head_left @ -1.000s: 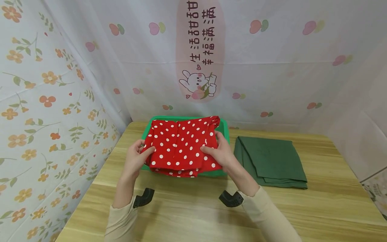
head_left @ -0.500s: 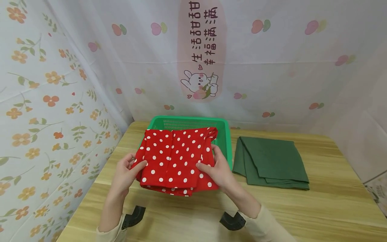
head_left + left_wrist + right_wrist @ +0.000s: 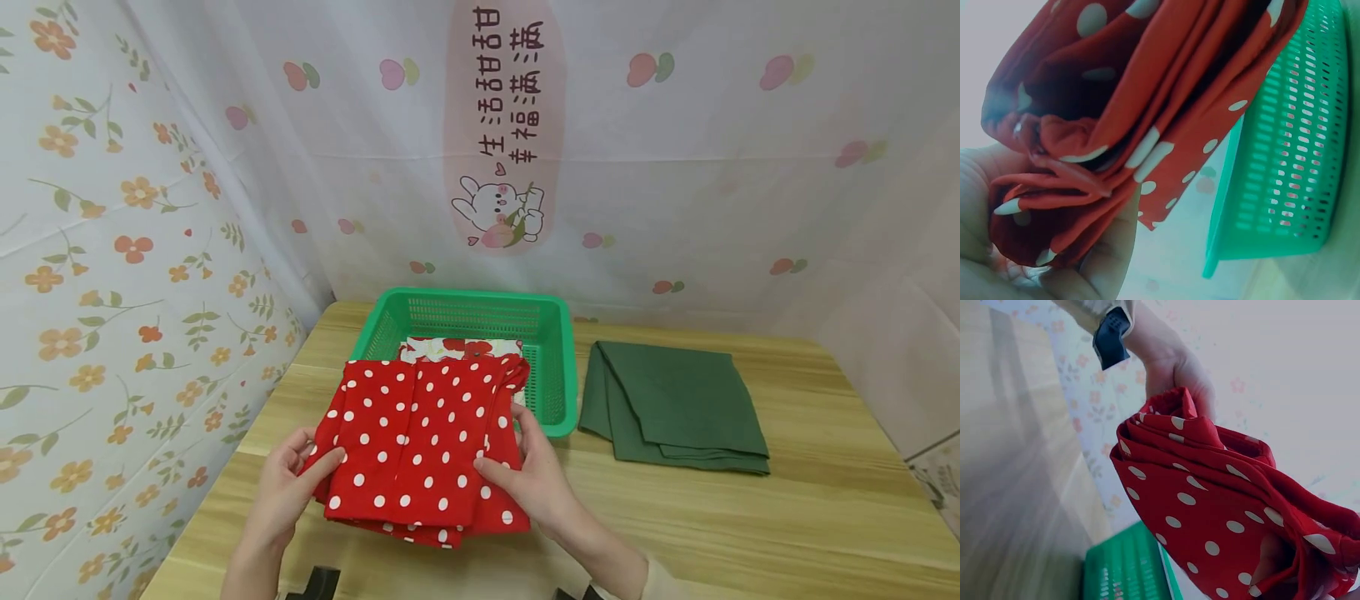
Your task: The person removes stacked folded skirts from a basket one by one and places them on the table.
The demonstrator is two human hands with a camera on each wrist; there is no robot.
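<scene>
A folded red cloth with white polka dots (image 3: 420, 442) is held up in front of the basket. My left hand (image 3: 281, 483) pinches its left side, thumb on top and fingers underneath. On the opposite side my right hand (image 3: 536, 483) grips it the same way. Layered folds of the red cloth (image 3: 1166, 81) show edge-on in the left wrist view. Behind it stands a green plastic basket (image 3: 566, 375) with slotted walls. Inside the basket lies a white cloth with a red print (image 3: 483, 348), partly hidden by the red one.
To the right of the basket a folded dark green cloth (image 3: 682, 400) lies on the wooden table (image 3: 810, 500). A white curtain with printed fruit (image 3: 675, 208) hangs behind the table, and a flowered one (image 3: 135, 333) hangs on the left.
Both hands have drawn the red polka-dot cloth back from over the basket toward the body and slightly left. The basket's inside and the printed cloth in it have come into sight.
</scene>
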